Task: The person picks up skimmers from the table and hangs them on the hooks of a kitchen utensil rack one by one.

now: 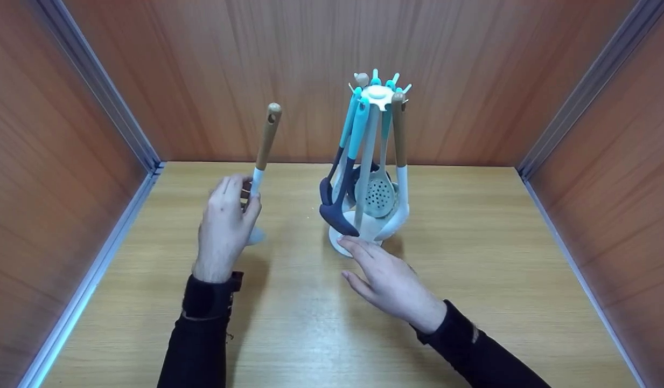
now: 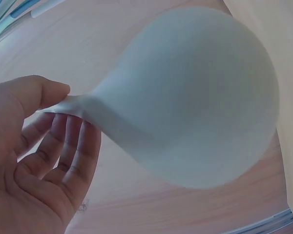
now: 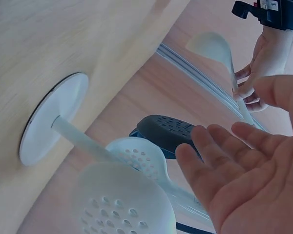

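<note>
My left hand (image 1: 222,223) pinches the pale neck of a ladle (image 1: 268,137) between thumb and fingers. The ladle stands upright, its brown handle at the top. In the left wrist view its round bowl (image 2: 195,97) fills much of the picture. To the right is a utensil stand (image 1: 377,96) with a white base and turquoise hooks, hung with several utensils. My right hand (image 1: 393,280) is in front of the stand's base, fingers extended and holding nothing. Its fingertips are close to a dark utensil (image 1: 340,218) with a turquoise handle; whether they touch, I cannot tell.
On the stand hang a pale skimmer (image 1: 379,196) and a white utensil (image 1: 400,213) with a brown handle. A wooden table (image 1: 305,334) lies beneath, bounded by a back panel (image 1: 310,64) and side panels with metal edge strips (image 1: 579,272).
</note>
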A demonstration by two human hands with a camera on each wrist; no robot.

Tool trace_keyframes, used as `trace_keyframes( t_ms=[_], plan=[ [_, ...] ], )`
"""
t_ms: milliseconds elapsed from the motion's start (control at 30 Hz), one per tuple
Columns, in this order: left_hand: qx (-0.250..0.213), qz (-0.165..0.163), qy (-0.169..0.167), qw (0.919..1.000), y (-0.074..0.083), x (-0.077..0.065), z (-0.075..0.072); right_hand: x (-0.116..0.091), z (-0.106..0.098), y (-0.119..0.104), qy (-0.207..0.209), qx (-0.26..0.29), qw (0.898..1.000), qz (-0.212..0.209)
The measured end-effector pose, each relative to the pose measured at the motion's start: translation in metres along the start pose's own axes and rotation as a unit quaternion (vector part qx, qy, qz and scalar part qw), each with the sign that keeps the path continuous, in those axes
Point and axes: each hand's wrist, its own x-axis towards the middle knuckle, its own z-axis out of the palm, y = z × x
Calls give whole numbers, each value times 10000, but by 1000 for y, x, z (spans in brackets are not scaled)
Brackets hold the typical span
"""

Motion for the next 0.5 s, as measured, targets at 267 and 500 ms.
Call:
trace_keyframes(
  t_ms=[267, 500],
  plan=[
    [-321, 225, -11, 9992, 9, -5, -1, 7, -4, -5, 214, 466, 9987, -34],
    [-442, 495, 26, 9978, 18, -9, -2, 14, -8, -8, 412, 838, 9954, 190]
  ],
)
